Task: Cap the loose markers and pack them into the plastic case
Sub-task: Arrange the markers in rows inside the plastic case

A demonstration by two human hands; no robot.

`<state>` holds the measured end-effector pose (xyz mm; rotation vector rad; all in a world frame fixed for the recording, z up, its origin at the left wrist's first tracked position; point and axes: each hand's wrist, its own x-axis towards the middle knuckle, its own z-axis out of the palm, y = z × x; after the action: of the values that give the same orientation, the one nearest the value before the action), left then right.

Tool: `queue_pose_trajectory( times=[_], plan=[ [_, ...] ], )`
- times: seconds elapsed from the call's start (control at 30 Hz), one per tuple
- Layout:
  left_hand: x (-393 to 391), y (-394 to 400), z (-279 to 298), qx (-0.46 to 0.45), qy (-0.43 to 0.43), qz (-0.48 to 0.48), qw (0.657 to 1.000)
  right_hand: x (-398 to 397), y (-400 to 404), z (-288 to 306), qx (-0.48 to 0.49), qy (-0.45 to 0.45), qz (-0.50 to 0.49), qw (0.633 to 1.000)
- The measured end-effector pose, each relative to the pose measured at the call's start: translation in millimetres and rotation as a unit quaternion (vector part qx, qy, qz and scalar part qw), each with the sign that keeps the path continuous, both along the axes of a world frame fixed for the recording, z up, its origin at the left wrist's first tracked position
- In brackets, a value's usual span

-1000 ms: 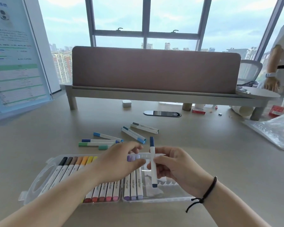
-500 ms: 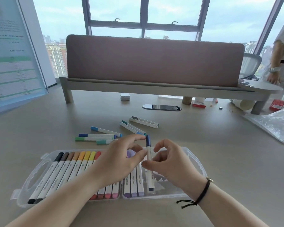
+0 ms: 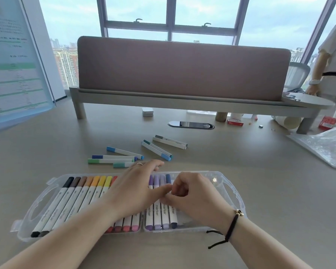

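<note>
Soft, bright daylight floods in from the window (image 3: 171, 20) behind the desk divider (image 3: 182, 68), leaving the tabletop (image 3: 241, 191) evenly lit with faint shadows. Wide-angle distortion bends the edges; the poster (image 3: 14, 61) at left is blurred, its text unreadable.

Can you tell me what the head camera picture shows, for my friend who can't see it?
Two hands, the left hand and right hand, press a dark blue marker into a clear plastic case beside rows of coloured markers. Behind the case, loose markers lie on a grey table.
</note>
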<state>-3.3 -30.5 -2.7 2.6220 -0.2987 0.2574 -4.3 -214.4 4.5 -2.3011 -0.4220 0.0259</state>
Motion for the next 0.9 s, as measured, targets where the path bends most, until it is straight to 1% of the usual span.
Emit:
queue_pose_trajectory(
  times=[0.1, 0.17, 0.3, 0.5, 0.9],
  plan=[
    [2, 0, -1, 0.029, 0.026, 0.019, 0.999, 3, -9, 4, 0.013, 0.052, 0.015, 0.998],
    [4, 1, -2, 0.051, 0.04, 0.033, 0.997, 4, -15, 6, 0.008, 0.066, 0.02, 0.998],
    [8, 5, -4, 0.075, 0.067, 0.047, 0.994, 3, -14, 7, -0.014, 0.07, 0.012, 0.997],
    [10, 7, -6, 0.08, 0.071, 0.049, 0.993, 4, -13, 8, -0.012, 0.093, 0.018, 0.995],
    [7, 5, -3, 0.089, 0.068, 0.047, 0.993, 5, -14, 8, -0.025, 0.086, 0.03, 0.996]
  ],
)
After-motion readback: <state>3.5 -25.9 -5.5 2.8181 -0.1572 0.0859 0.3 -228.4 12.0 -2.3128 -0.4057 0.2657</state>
